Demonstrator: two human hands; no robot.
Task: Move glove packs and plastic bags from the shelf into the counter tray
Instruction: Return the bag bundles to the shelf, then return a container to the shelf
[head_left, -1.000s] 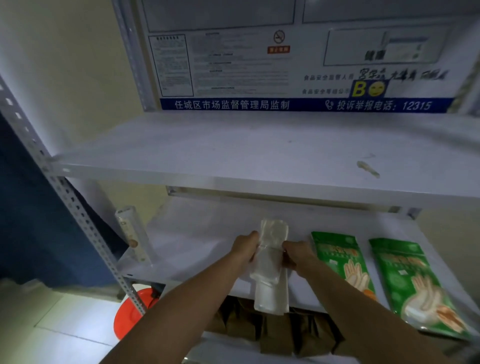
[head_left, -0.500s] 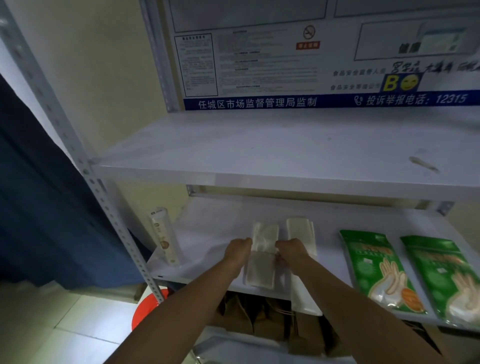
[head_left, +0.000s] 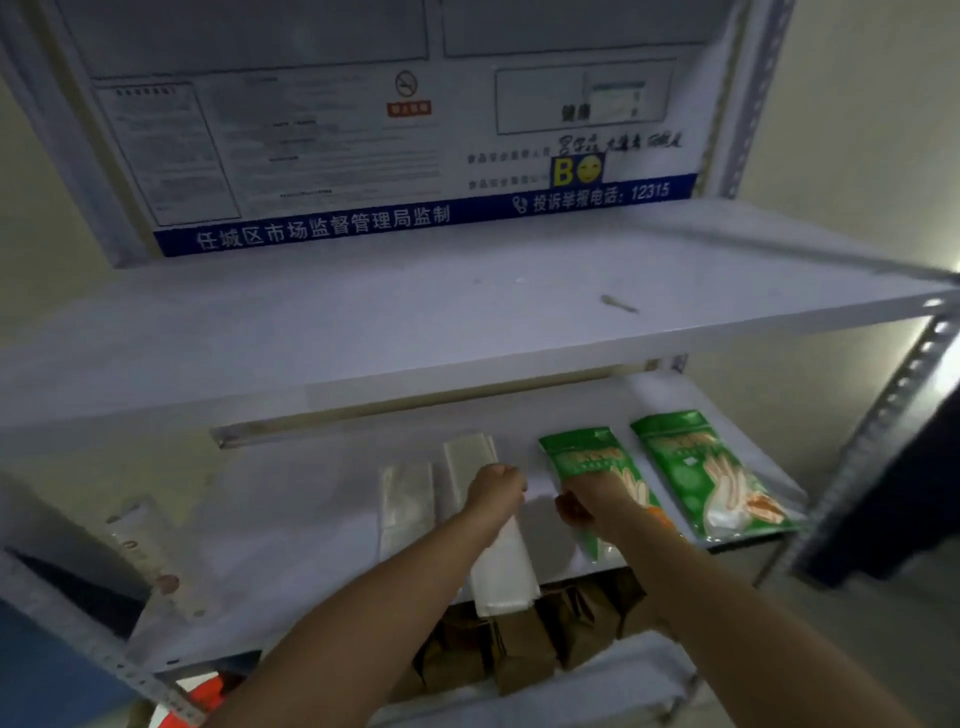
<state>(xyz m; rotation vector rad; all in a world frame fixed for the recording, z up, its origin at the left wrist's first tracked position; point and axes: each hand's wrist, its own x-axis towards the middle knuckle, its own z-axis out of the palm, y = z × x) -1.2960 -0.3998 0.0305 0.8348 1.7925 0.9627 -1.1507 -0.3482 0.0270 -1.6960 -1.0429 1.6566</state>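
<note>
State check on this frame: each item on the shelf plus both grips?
left grip, holds right bag pack
right grip, holds left glove pack
right bag pack, held, overhanging the shelf edge
left bag pack, flat on shelf, untouched
left glove pack, held, on shelf
right glove pack, flat on shelf, untouched

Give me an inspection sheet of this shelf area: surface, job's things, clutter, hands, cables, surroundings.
Surface: white middle shelf, holding the packs.
Job's things: left bag pack lies flat; right bag pack overhangs the front edge; left glove pack and right glove pack lie side by side.
Clutter: slim packet at the shelf's left end; small scrap on the upper shelf.
Hands: left hand grips the right bag pack; right hand curls on the left glove pack.
Cables: nothing seen.
Surroundings: notice board behind; brown paper bags underneath.
</note>
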